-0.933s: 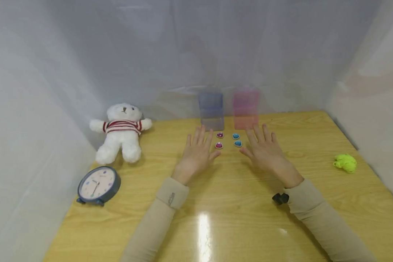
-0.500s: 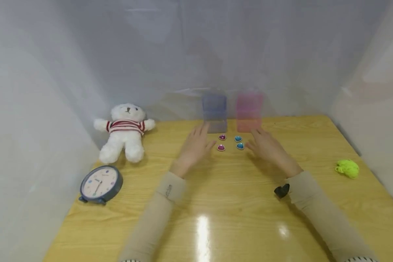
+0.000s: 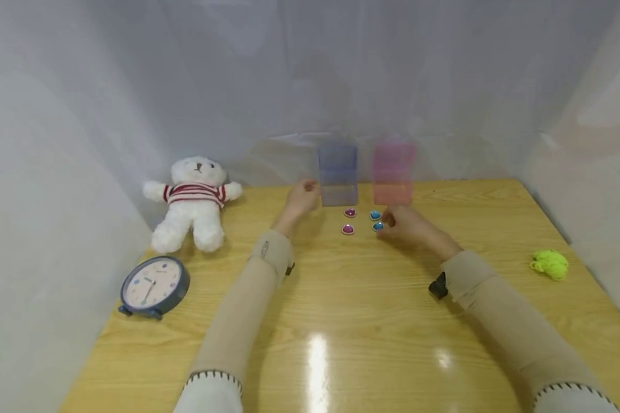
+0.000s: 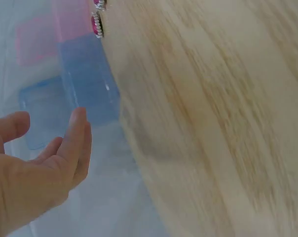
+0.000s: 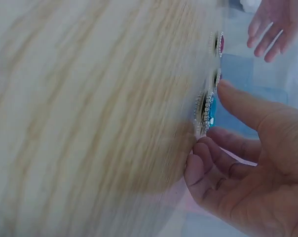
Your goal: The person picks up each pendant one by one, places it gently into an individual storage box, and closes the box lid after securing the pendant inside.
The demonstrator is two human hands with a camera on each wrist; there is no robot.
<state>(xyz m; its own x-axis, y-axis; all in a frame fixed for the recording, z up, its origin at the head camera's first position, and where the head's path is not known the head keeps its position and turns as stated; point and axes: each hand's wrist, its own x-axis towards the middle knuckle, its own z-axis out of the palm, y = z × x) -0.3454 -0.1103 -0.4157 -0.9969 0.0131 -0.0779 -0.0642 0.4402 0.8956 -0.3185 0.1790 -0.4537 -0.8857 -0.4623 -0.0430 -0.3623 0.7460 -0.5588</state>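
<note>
Beside the left edge of the open blue box (image 3: 338,194) is my left hand (image 3: 302,198), its thumb and fingers apart and holding nothing. The left wrist view shows that hand (image 4: 38,180) by the translucent blue box (image 4: 87,74). My right hand (image 3: 412,226) is at the lower blue gem (image 3: 378,226), below the pink box (image 3: 392,192). In the right wrist view the thumb and bent fingers (image 5: 215,148) lie around the blue gem (image 5: 211,112), without a visible pinch. Another blue gem (image 3: 375,215) and two purple gems (image 3: 349,212) (image 3: 348,229) lie near it.
A white teddy bear (image 3: 192,221) in a striped top lies at the back left, with a blue clock (image 3: 154,285) in front of it. Bright yellow-green yarn (image 3: 550,264) is on the right of the wooden table (image 3: 372,321). Pale sheeting hangs behind.
From lying spread over the table, both hands have shifted. My left hand moved up and outward to the blue box's side; my right hand turned inward to the lower blue gem, fingers bending.
</note>
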